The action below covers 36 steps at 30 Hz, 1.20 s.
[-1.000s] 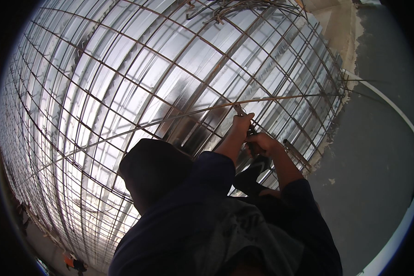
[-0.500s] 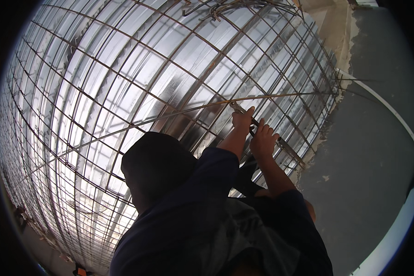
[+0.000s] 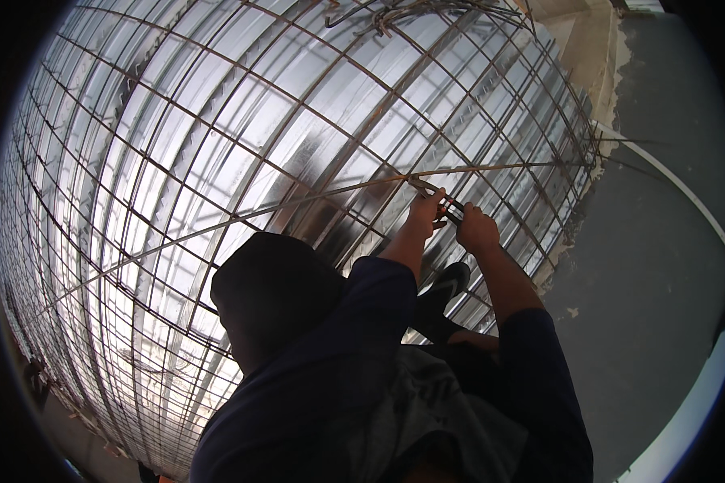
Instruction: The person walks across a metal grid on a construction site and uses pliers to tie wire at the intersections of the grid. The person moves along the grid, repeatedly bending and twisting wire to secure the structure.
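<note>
My left hand (image 3: 425, 208) is closed around a dark-handled bolt cutter (image 3: 454, 208), close to its head. Further down the handles, my right hand (image 3: 477, 231) is wrapped round their end. The cutter's metal jaws (image 3: 417, 186) meet a thin, rusty steel bar (image 3: 395, 179), at a point where it crosses the mesh. This bar runs slantwise over the steel mesh (image 3: 302, 103). An orange-red spot shows between the handles beside my left fingers. Whether the jaws are closed on the bar is too small to tell.
Shiny ribbed metal decking (image 3: 242, 161) lies beneath the mesh. Several bent bars (image 3: 427, 11) are heaped at the far side. A grey wall-like surface (image 3: 636, 266) with a pale pipe (image 3: 673, 177) borders the right. My dark shoe (image 3: 445, 296) stands below my hands.
My right hand has moved slightly right and up, its fingers now closed round the handle end. The left hand stays near the cutter's head. My shoe has come into view.
</note>
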Motion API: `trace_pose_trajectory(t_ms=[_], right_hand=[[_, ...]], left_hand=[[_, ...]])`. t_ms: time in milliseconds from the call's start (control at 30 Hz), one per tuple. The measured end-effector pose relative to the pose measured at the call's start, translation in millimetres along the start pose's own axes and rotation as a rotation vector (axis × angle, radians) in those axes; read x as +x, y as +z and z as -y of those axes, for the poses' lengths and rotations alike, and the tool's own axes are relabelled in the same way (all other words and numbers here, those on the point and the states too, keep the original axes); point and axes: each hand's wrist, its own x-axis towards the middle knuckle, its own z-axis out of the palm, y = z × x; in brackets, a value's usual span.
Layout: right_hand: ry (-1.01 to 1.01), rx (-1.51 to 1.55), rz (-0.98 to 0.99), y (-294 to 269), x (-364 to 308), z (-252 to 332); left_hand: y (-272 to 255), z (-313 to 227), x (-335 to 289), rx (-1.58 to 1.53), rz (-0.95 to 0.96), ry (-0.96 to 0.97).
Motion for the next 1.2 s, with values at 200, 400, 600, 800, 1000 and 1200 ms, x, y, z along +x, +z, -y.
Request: trace_pose_trajectory(t_ms=[200,400,600,800,1000,1200], right_hand=[[0.270,0.962,0.852,14,-3,8],[0.505,1.967,0.969,27,-32,39],[0.475,0.724,0.845,-48,-16,33],[0.201,-0.318,-0.229,23,-37,67],[0.244,0.402,0.012,15,-33,57],[0.462,1.377,0.741,9,-19,32]], left_hand=[[-14,-12,-27,0.029,-0.046,0.041],[-36,-19,-29,-0.130,0.189,-0.056],[-18,-18,-11,-0.029,-0.050,-0.050],[7,-17,-10,-0.094,-0.149,-0.091],[1,-18,-11,0.045,-0.206,-0.008],[-10,-35,-24,-0.023,0.044,-0.181]])
